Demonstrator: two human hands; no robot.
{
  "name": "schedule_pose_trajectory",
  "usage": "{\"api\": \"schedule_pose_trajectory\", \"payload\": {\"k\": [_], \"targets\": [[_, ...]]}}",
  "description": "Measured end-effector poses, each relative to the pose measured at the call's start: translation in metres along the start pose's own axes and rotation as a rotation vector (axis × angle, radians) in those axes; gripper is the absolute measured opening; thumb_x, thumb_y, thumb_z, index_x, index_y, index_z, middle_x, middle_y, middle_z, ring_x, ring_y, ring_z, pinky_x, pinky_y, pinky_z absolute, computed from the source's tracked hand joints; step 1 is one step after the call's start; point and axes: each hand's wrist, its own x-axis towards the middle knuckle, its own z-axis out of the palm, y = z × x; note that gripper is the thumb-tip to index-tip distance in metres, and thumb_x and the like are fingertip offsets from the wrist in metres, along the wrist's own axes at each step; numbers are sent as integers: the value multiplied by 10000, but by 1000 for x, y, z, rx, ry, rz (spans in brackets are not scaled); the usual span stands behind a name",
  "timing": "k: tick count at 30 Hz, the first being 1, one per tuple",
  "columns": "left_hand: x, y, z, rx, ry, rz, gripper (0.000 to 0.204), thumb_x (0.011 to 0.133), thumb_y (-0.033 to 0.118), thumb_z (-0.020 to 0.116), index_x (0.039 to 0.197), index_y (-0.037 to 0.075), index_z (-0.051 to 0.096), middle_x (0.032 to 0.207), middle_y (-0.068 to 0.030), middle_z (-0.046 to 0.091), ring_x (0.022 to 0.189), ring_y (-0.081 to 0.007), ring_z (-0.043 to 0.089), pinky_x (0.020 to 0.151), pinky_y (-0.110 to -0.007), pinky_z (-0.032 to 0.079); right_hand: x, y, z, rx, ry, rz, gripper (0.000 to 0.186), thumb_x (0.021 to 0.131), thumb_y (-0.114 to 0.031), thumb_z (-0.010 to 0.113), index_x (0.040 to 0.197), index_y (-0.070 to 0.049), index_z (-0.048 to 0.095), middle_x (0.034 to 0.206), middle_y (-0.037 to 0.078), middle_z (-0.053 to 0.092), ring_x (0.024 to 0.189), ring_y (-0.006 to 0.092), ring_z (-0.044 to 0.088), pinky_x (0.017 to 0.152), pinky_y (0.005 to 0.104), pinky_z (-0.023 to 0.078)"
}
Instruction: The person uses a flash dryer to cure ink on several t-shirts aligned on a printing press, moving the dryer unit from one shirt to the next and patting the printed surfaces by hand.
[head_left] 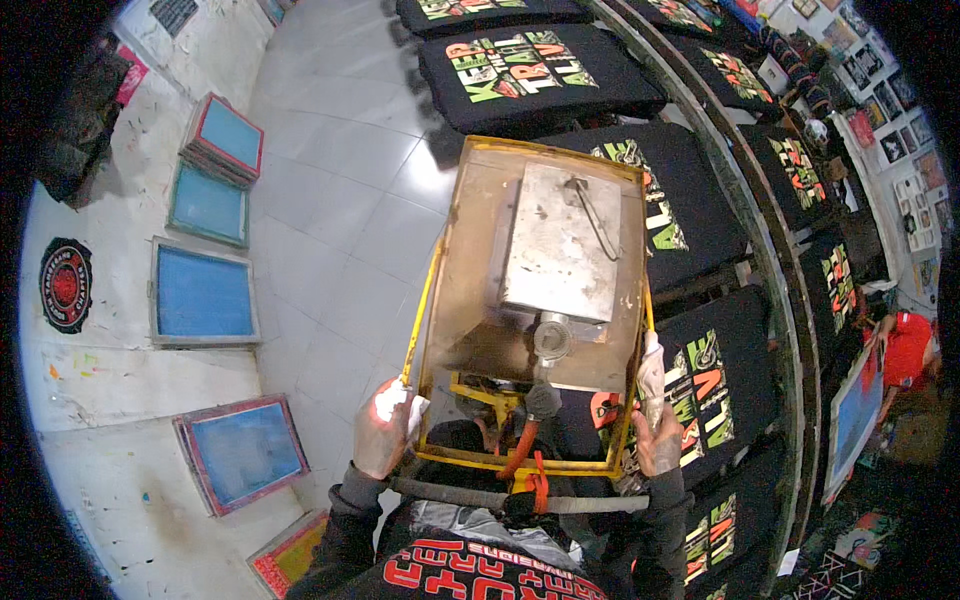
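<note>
In front of me is a yellow metal frame [553, 150] around a brownish plate, which carries a silver metal box [560, 235]. A round metal fitting [552, 340] sits at the box's near end, and below it an orange hose [518, 452] curves toward me. My left hand [382, 435] is closed on the frame's left side, over a white cloth wrapping. At the right side my right hand [657, 442] grips the frame's near end, just below a pale cloth wrapping [651, 372]. A grey padded bar [450, 493] crosses before my body.
Black printed T-shirts [690, 385] lie in rows under and right of the frame, split by a long rail [745, 165]. Blue-meshed screens [205, 292] lean along the left wall. A person in red [910, 350] holds another screen [858, 410] at far right.
</note>
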Motion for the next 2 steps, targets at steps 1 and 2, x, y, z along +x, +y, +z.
{"api": "schedule_pose_trajectory", "payload": {"k": [1, 2], "targets": [[2, -3, 4, -46, 3, 2, 435, 970, 318, 586, 1221, -36, 568, 965, -121, 708, 882, -189, 675, 768, -318, 522, 6, 8, 2, -73, -27, 44, 310, 862, -187, 708, 1065, 27, 612, 874, 193, 687, 779, 280, 669, 723, 368, 506], [6, -4, 6, -92, 2, 4, 461, 970, 359, 594, 1228, -22, 571, 981, -113, 706, 891, -202, 675, 774, -330, 522, 11, 16, 3, -147, -53, 90, 321, 861, -199, 714, 1068, 25, 614, 887, 199, 693, 805, 286, 683, 733, 374, 510]]}}
